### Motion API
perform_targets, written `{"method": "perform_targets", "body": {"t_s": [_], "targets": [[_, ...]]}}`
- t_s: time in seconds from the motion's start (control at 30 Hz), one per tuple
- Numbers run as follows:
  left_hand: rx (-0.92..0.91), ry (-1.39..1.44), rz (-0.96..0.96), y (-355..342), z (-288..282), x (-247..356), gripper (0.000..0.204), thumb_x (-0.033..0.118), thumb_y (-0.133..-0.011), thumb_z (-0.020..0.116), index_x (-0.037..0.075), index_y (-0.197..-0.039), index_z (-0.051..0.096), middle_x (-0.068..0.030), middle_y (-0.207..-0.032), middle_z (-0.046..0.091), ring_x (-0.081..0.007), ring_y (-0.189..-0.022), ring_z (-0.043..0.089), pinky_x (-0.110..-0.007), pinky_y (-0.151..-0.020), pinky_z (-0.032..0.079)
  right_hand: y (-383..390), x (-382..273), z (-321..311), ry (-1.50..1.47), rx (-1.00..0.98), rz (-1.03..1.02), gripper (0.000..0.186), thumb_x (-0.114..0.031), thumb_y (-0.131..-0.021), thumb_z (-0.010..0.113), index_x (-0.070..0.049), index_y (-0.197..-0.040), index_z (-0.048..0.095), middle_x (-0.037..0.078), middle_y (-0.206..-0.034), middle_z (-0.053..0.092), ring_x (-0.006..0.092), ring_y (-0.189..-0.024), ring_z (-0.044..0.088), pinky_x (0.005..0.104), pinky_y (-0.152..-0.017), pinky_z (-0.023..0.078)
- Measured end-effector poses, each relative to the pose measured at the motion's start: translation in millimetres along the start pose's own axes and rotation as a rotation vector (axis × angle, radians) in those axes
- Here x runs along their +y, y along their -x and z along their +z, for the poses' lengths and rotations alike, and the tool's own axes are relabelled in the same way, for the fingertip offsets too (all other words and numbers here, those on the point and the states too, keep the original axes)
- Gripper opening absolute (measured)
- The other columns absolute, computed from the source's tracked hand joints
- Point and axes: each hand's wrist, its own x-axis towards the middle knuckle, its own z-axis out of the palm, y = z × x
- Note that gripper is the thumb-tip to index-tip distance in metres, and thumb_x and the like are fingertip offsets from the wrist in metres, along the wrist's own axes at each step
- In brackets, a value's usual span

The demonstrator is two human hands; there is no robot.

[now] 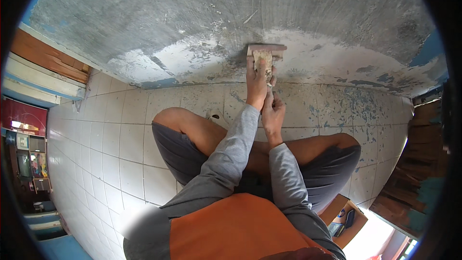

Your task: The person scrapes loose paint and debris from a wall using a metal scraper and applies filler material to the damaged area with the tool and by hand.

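Observation:
A wide-bladed scraper (267, 48) is held against the lower part of the wall (308, 12), its blade upward and its pale, stained handle pointing down toward me. My left hand (256, 81) is closed on it, with fingers stretched along the handle up near the blade. Just below, my right hand (273, 110) is closed at the handle's lower end. Grey plaster covers the upper wall, and a patchy white band with blue flecks of paint runs along its base around the blade.
Blue paint flakes (332, 106) are scattered over the tiled floor (108, 139). A small white object (216, 117) lies by my left leg. A box (350, 231) with items in it stands behind my right side. Worn wooden panels stand at left (48, 74) and right (406, 163).

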Motion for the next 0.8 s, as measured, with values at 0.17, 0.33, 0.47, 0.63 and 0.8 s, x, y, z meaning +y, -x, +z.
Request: {"method": "perform_targets", "body": {"t_s": [0.17,0.33,0.47,0.63,0.8], "targets": [[-0.022,0.069,-0.028,-6.2,13.8,7.5,0.022,0.025,-0.099,0.047,0.012,-0.116,0.043,-0.0026,-0.093,0.055,-0.0091,-0.070,0.053,-0.022,-0.043,0.039,-1.3,-27.1,0.2,-0.054,-0.054,0.002,0.044,-0.033,-0.096,0.053,0.005,-0.075,0.060,-0.002,-0.057,0.049,0.0034,-0.052,0.040,0.0232,-0.045,0.033],[0.039,0.045,0.005,-5.0,2.1,-12.6,0.022,0.028,-0.098,0.048,0.011,-0.110,0.041,-0.0023,-0.088,0.054,-0.0090,-0.067,0.053,-0.022,-0.040,0.036,-8.9,-9.9,-11.5,0.061,-0.164,0.248,0.048,-0.035,-0.098,0.048,0.006,-0.076,0.061,0.002,-0.054,0.051,0.0058,-0.049,0.043,0.0259,-0.044,0.034],[0.106,-0.001,-0.111,-2.7,-26.2,-55.5,0.022,0.027,-0.099,0.048,0.010,-0.110,0.041,-0.0028,-0.086,0.054,-0.0085,-0.064,0.052,-0.021,-0.039,0.035,-11.0,37.8,-15.3,0.177,-0.147,0.229,0.051,-0.036,-0.098,0.046,0.008,-0.080,0.061,0.007,-0.055,0.055,0.0114,-0.048,0.047,0.0307,-0.046,0.037],[0.045,0.075,-0.059,1.5,-25.0,-46.4,0.019,0.025,-0.100,0.045,0.011,-0.113,0.044,-0.0037,-0.086,0.054,-0.0094,-0.064,0.053,-0.022,-0.039,0.037,3.0,35.2,-1.8,0.283,0.061,-0.041,0.051,-0.036,-0.097,0.047,0.010,-0.081,0.062,0.018,-0.055,0.055,0.0175,-0.050,0.048,0.0385,-0.052,0.042],[-0.027,-0.004,0.044,-7.8,10.3,16.8,0.017,0.024,-0.100,0.045,0.011,-0.110,0.044,-0.0037,-0.087,0.054,-0.0095,-0.065,0.053,-0.022,-0.038,0.037,-1.5,-11.8,7.8,0.215,0.043,-0.095,0.049,-0.034,-0.096,0.048,0.010,-0.077,0.060,0.014,-0.052,0.052,0.0162,-0.049,0.048,0.0370,-0.051,0.041]]}}
